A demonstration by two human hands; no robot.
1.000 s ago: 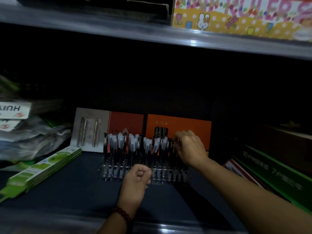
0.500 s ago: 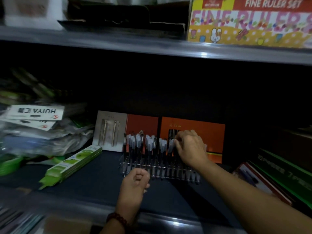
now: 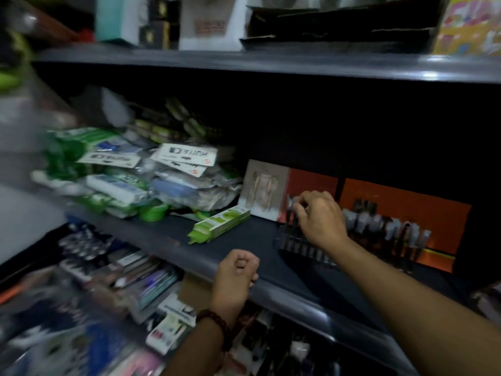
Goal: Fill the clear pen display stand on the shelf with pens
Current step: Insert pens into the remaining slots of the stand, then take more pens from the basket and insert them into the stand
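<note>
Pens with grey caps and dark barrels (image 3: 393, 229) stand upright in the clear plastic pen display stand (image 3: 298, 246), right of centre in the frame, on the dark grey shelf (image 3: 257, 236). The right hand (image 3: 321, 221) is over its left end, fingers bent onto the caps (whether it grips one, I cannot tell through the blur). The left hand (image 3: 237, 270), lower centre, is a closed fist holding nothing at the shelf's front edge.

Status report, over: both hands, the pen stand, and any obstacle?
Left hand fisted at shelf edge. Right hand on pens at left end of stand, grip unclear. Nothing blocking.
</note>
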